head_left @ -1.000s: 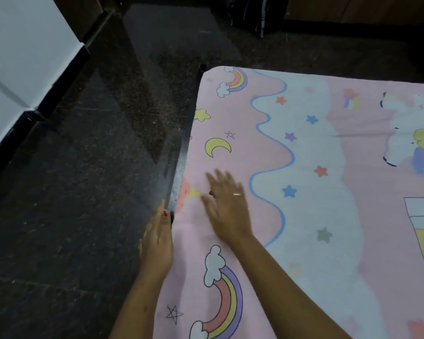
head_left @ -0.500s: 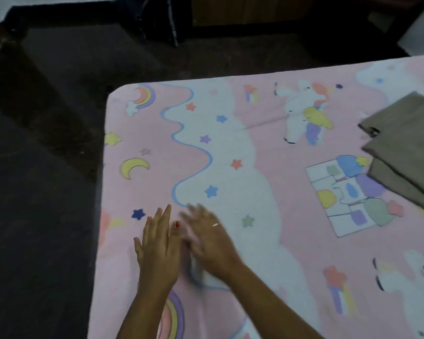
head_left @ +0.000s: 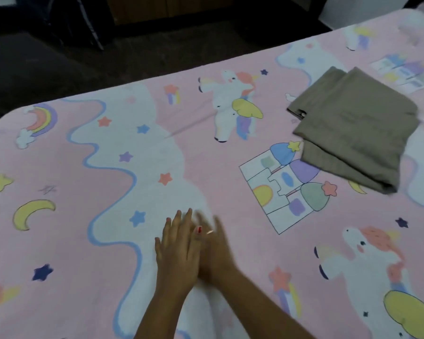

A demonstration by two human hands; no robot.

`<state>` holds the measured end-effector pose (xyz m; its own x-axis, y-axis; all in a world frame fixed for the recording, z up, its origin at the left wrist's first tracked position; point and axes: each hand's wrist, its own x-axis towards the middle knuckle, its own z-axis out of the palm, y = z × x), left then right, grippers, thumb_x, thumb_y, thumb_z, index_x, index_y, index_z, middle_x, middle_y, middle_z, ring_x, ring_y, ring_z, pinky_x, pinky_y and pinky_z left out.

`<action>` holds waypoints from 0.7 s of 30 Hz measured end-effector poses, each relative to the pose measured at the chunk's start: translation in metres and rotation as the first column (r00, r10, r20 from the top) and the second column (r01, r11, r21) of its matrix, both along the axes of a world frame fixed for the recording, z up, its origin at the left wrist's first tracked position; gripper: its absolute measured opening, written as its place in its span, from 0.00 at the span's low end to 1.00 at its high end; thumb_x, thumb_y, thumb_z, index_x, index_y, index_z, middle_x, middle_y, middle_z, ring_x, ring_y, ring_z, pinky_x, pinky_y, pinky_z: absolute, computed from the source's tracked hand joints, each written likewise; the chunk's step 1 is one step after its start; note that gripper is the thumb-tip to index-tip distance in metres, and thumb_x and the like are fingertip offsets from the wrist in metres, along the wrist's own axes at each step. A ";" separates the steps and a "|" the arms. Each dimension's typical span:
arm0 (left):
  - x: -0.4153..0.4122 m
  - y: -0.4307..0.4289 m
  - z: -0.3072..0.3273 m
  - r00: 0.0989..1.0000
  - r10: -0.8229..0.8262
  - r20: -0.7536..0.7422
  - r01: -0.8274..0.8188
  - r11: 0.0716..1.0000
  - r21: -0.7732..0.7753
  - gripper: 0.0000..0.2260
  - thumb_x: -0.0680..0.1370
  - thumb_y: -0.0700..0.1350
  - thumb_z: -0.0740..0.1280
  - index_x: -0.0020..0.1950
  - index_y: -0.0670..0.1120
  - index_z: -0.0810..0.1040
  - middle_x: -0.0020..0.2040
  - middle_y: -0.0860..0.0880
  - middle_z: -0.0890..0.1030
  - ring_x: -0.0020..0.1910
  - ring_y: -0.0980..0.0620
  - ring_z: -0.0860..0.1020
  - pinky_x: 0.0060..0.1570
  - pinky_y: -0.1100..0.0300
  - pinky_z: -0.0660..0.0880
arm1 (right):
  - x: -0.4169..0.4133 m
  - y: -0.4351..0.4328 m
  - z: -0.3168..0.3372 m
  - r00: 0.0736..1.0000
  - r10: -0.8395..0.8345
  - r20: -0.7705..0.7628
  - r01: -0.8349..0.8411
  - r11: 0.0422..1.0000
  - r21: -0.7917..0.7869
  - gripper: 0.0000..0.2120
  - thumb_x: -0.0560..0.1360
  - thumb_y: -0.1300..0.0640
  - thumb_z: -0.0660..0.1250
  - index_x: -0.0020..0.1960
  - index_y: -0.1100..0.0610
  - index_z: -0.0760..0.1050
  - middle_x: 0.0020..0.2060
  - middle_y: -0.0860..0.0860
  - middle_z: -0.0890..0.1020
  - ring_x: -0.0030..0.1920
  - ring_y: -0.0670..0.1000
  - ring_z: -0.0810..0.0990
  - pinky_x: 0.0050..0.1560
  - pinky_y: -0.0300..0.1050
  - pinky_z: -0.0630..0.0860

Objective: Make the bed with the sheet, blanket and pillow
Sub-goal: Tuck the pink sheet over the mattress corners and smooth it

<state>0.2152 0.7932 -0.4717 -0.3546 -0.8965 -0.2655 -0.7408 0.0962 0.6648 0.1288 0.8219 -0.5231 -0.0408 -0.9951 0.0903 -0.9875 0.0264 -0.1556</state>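
Both hands travelled inward from the left edge of the pink cartoon-print bed sheet (head_left: 218,172). The left hand (head_left: 178,255), at that edge a second ago, moved onto the white wavy band. The right hand (head_left: 218,253), motion-blurred, slid alongside until the two touched. The view swung right, and a folded olive-brown cloth (head_left: 353,128) entered frame.

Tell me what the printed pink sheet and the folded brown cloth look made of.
Sheet: soft matte fabric, slightly fuzzy look, perhaps fleece or brushed cotton; faint creases. Folded cloth: thinner, smooth woven fabric, maybe cotton, matte; crisp flat layers.
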 end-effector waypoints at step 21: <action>-0.151 0.005 -0.029 0.843 -0.431 0.323 0.435 0.898 0.063 0.36 0.74 0.70 0.31 0.76 0.58 0.54 0.76 0.52 0.63 0.74 0.48 0.64 0.63 0.34 0.64 | -0.422 0.064 0.050 -0.312 -0.857 0.410 0.914 -0.152 0.377 0.35 0.76 0.44 0.62 0.76 0.54 0.51 0.73 0.59 0.58 0.72 0.65 0.57 0.70 0.60 0.58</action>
